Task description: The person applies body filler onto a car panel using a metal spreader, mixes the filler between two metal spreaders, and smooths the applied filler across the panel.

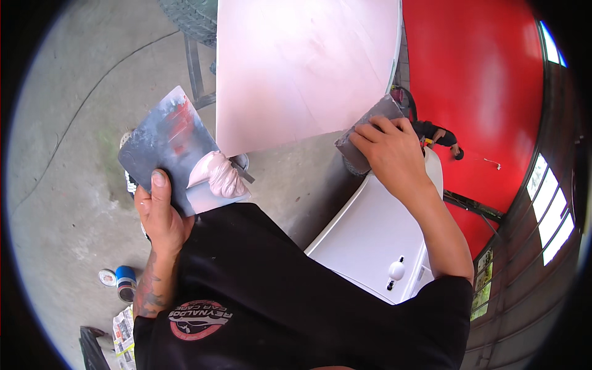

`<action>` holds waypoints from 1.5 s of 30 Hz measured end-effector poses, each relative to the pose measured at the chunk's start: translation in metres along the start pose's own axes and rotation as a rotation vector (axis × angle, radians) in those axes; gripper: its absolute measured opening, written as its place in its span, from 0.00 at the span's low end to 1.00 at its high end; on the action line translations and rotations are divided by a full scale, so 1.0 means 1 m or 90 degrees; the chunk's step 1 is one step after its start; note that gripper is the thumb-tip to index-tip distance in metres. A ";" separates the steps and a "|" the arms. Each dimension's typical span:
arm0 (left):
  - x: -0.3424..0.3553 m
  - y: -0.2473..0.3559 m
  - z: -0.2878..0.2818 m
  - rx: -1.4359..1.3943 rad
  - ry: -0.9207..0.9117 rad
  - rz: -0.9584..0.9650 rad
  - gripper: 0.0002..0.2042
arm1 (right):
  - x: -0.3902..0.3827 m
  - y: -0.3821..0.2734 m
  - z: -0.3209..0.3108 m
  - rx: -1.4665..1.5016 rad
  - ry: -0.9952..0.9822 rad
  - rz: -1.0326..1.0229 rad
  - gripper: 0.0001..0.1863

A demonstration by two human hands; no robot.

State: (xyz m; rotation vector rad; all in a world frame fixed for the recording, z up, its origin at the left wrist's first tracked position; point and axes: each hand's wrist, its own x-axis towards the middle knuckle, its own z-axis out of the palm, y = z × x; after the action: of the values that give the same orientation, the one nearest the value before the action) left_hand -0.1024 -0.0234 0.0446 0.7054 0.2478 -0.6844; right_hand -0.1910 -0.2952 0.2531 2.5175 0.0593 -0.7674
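Observation:
My left hand [161, 206] grips a grey metal mixing plate [151, 145], smeared with red and bearing a thick mound of pale pink paste [222, 177] near its lower right corner. With my right hand [391, 151] I hold a dark grey flat spreader [361, 126], my fingers curled over it, at the lower right edge of a pale pink panel [296, 68]. Whether the spreader touches that panel I cannot tell. A white curved panel [364, 240] with a handle lies below my right hand.
A large red panel [468, 74] stands at the right, with a dark-clothed person [441, 134] near it. On the concrete floor [74, 185] are a cable, a blue can [125, 274], a round lid [106, 277] and newspaper [123, 333]. A tyre [188, 15] and metal stand [194, 74] are at the top.

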 end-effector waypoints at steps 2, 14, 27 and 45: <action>0.000 -0.002 0.000 0.003 0.004 -0.001 0.21 | -0.018 -0.002 -0.003 -0.002 0.010 0.006 0.10; 0.033 0.016 -0.011 -0.004 -0.159 -0.161 0.16 | 0.044 -0.235 0.018 0.852 0.551 0.111 0.27; 0.200 0.197 -0.056 0.301 -0.336 -0.187 0.24 | 0.151 -0.291 0.027 0.913 0.544 0.930 0.23; 0.303 0.285 -0.027 0.472 -0.417 -0.219 0.25 | 0.180 -0.158 0.036 0.177 0.340 1.337 0.27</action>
State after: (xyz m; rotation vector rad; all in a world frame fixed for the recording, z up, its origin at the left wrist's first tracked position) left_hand 0.3136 0.0042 0.0404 1.1039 -0.5315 -1.3224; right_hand -0.0877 -0.1928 0.0596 1.4571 -2.0639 0.7735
